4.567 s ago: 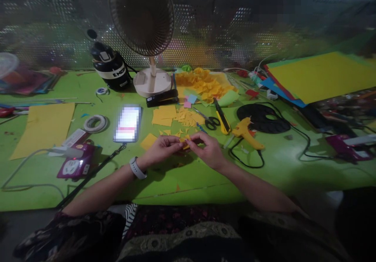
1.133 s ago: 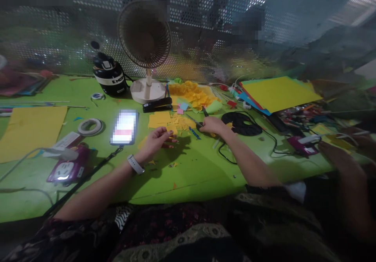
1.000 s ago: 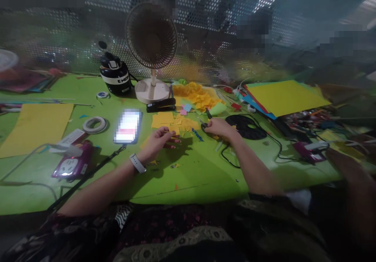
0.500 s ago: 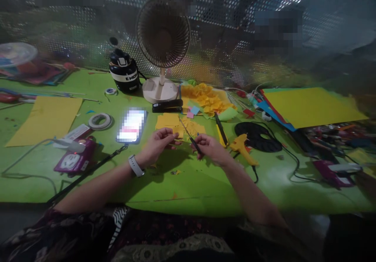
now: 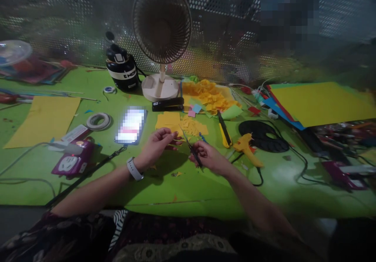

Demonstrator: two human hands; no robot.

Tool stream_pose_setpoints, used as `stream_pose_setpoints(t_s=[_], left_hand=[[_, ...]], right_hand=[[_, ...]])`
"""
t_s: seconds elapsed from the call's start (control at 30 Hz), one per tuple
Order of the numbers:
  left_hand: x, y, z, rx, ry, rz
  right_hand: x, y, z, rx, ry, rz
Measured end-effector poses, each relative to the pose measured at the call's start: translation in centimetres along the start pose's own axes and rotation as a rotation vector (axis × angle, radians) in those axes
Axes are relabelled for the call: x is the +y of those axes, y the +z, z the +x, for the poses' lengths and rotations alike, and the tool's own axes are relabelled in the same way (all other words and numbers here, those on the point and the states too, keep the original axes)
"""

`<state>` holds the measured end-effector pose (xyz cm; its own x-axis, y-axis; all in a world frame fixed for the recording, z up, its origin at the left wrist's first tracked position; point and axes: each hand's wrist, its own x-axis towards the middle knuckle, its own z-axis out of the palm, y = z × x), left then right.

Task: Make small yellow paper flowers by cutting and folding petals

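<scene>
Thumb and fingers of my left hand (image 5: 161,144) are pinched together over the green table; whatever is between them is too small to make out. Just to the right, my right hand (image 5: 209,155) grips slim dark-handled scissors (image 5: 191,149), their thin blades slanting up and left toward my left fingertips. Beyond both hands lie a stack of yellow paper squares (image 5: 168,119) and a loose heap of yellow paper pieces (image 5: 192,125). A small blue object (image 5: 202,137) shows just behind my right hand. Tiny scraps (image 5: 176,174) are scattered in front of me.
A glowing phone (image 5: 131,125), a tape roll (image 5: 98,121) and a purple power socket (image 5: 73,159) are on the left. A fan (image 5: 160,87) and stapler (image 5: 167,104) stand behind. Rightward are a box cutter (image 5: 225,131), a yellow glue gun (image 5: 248,150) and paper sheets (image 5: 326,103).
The scissors have turned a little in my right hand, and its fingers sit looser around them. My left hand keeps its pinch. The whole view has shifted slightly.
</scene>
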<state>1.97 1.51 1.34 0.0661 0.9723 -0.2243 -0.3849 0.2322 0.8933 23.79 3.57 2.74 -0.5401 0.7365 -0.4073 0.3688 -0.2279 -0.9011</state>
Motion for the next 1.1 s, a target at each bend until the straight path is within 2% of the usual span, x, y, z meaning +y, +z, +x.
stream_pose_setpoints(t_s=[0.37,0.63,0.93,1.1], left_hand=[[0.2,0.2,-0.1,-0.029,0.005,-0.020],[0.2,0.2,-0.1,-0.012,-0.007,-0.014],[0.2,0.3,-0.1,0.012,-0.032,-0.049],[-0.2,0.1,0.0,0.011,-0.028,-0.067]], right_hand=[[-0.6,0.2,-0.2,0.009,0.018,-0.018],[-0.4,0.2,-0.1,0.038,0.007,-0.035],[-1.7,0.8,-0.5,0.084,0.012,-0.043],[-1.5,0.9,-0.5,0.096,-0.015,-0.063]])
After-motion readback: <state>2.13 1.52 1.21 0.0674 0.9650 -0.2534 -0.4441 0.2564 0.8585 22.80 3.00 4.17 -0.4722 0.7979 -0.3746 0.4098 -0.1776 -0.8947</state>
